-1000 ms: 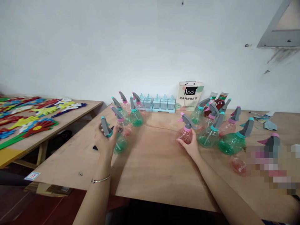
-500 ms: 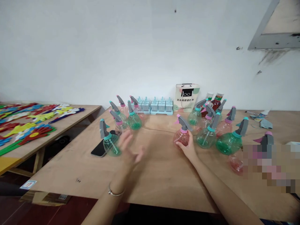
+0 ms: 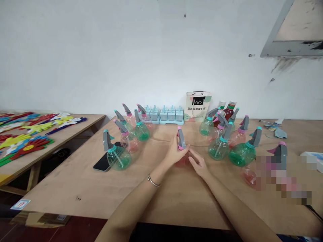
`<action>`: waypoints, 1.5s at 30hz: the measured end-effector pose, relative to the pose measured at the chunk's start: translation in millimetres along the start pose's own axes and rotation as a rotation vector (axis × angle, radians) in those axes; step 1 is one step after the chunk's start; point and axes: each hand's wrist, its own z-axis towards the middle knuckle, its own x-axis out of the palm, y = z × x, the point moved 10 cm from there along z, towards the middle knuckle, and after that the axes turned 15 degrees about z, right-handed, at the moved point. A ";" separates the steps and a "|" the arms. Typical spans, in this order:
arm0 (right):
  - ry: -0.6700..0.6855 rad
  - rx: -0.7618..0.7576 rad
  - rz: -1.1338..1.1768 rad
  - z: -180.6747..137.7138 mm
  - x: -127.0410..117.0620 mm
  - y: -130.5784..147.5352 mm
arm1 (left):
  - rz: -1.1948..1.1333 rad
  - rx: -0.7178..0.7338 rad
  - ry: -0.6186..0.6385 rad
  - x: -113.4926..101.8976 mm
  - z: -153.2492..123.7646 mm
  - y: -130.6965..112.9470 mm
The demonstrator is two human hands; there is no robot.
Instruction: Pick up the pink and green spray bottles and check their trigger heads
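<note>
A small pink spray bottle (image 3: 182, 161) with a grey and pink trigger head stands on the wooden table before me. My left hand (image 3: 174, 152) is closed round its neck, just below the head, and hides part of the bottle. At the bottle's right side is my right hand (image 3: 201, 165), thumb and fingers apart, its fingertips close to the neck and to my left hand. Whether those fingertips touch the bottle I cannot tell. Nearest on the right is a green spray bottle (image 3: 217, 148) with a turquoise collar.
Left of my hands stand several pink and green spray bottles, one green bottle (image 3: 119, 158) beside a phone (image 3: 103, 163). More bottles group at the right. A blue popsicle mould (image 3: 171, 116) and a paper bag (image 3: 198, 112) stand by the wall. Colourful hand-shaped items (image 3: 41, 127) cover another table.
My left hand has come from the left to the neck of the pink spray bottle. The bottle has shifted left with its head turned, and my right hand has loosened from its body.
</note>
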 end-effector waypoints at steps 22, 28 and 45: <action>-0.772 -0.219 -0.510 -1.5 -153.4 46.5 | -0.949 -0.350 0.510 1.5 -41.9 2.1; -0.704 -0.007 -0.388 4.3 -137.1 10.2 | -0.884 -0.302 0.579 10.0 -50.9 -2.5; -0.420 0.093 -0.178 8.0 -73.9 -2.5 | -0.956 -0.480 0.269 -1.4 -45.7 10.5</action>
